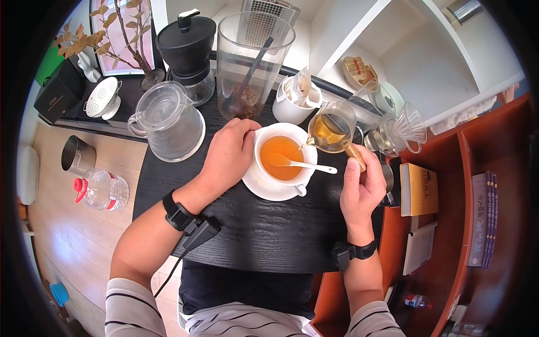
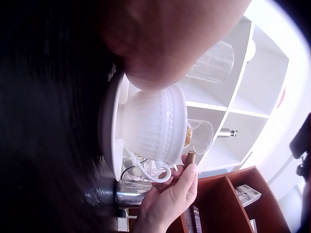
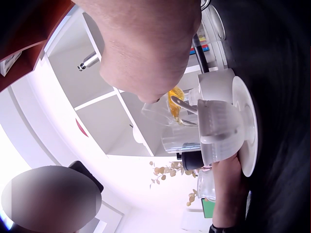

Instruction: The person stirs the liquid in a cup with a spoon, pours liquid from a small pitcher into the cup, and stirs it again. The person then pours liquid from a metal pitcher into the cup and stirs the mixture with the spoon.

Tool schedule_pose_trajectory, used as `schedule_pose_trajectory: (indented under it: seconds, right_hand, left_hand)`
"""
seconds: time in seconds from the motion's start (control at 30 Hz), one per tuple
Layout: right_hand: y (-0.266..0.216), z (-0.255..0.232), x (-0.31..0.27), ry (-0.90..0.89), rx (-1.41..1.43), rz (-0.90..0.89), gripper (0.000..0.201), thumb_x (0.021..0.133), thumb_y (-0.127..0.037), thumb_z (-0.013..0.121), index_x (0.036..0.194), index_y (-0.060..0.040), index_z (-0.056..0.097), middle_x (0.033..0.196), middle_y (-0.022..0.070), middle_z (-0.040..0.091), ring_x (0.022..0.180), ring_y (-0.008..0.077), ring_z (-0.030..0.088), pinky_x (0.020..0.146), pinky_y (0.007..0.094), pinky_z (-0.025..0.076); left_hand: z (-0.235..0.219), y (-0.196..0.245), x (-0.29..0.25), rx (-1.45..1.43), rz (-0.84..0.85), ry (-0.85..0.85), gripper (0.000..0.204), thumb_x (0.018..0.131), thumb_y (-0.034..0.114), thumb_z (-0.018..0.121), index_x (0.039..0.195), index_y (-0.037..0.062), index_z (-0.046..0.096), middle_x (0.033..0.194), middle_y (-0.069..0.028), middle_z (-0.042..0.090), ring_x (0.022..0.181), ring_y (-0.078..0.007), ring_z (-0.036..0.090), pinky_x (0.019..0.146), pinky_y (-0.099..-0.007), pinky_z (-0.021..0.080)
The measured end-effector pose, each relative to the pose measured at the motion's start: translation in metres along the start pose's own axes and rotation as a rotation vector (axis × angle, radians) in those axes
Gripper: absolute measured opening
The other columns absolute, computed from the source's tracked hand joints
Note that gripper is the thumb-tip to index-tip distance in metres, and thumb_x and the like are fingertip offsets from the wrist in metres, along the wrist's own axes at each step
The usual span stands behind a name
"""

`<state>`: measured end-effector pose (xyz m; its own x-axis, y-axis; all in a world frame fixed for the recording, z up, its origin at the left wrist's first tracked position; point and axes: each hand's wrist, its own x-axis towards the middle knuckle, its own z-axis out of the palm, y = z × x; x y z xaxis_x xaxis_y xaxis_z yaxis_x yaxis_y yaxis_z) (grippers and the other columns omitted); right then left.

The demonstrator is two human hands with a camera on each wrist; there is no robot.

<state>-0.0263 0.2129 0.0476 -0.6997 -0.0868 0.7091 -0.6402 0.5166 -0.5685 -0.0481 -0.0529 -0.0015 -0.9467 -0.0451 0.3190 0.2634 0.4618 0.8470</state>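
My right hand (image 1: pixel 362 188) grips the wooden handle (image 1: pixel 355 156) of a small glass pitcher (image 1: pixel 332 127). The pitcher holds amber liquid and tilts left, its spout over the rim of a white cup (image 1: pixel 300 181). Orange-brown liquid (image 1: pixel 275 149) fills much of the cup, and a white spoon (image 1: pixel 314 166) leans in it, handle to the right. Beneath the cup lies a white saucer (image 1: pixel 261 190). My left hand (image 1: pixel 230 149) holds the cup's left side with curled fingers; its fingertips are partly hidden. In the left wrist view the ribbed cup (image 2: pixel 153 121) stands upright on its saucer.
Behind the cup stand a tall glass container (image 1: pixel 255 62), a coffee grinder (image 1: pixel 186 50) and a white mug (image 1: pixel 295 106) with a drip bag. A glass server (image 1: pixel 165 121) is at left, a glass dripper (image 1: pixel 407 129) at right. All share the black table (image 1: pixel 252 236).
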Motion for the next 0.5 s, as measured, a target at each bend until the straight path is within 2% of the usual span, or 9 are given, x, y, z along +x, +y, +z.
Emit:
schedule_pose_trajectory:
  seconds: [0.23, 0.5]
  right_hand:
    - [-0.0003, -0.001, 0.0001, -0.003, 0.001, -0.025, 0.025, 0.102, -0.005, 0.072, 0.124, 0.0055, 0.071, 0.097, 0.0071, 0.067, 0.074, 0.0102, 0.054, 0.062, 0.0241, 0.042]
    - [-0.0036, -0.003, 0.0007, -0.009, -0.014, -0.051, 0.025, 0.102, -0.004, 0.072, 0.125, 0.0067, 0.07, 0.101, 0.0096, 0.07, 0.079, 0.0121, 0.058, 0.066, 0.0247, 0.046]
  left_hand:
    - [-0.0001, 0.0007, 0.0, 0.001, 0.002, 0.001, 0.015, 0.101, 0.003, 0.059, 0.107, -0.0019, 0.073, 0.099, -0.0213, 0.071, 0.092, -0.0419, 0.07, 0.083, -0.047, 0.056]
    - [0.0001, 0.0007, 0.0001, 0.009, 0.005, 0.002, 0.015, 0.101, 0.003, 0.059, 0.107, -0.0016, 0.072, 0.098, -0.0211, 0.07, 0.091, -0.0419, 0.07, 0.083, -0.0471, 0.056]
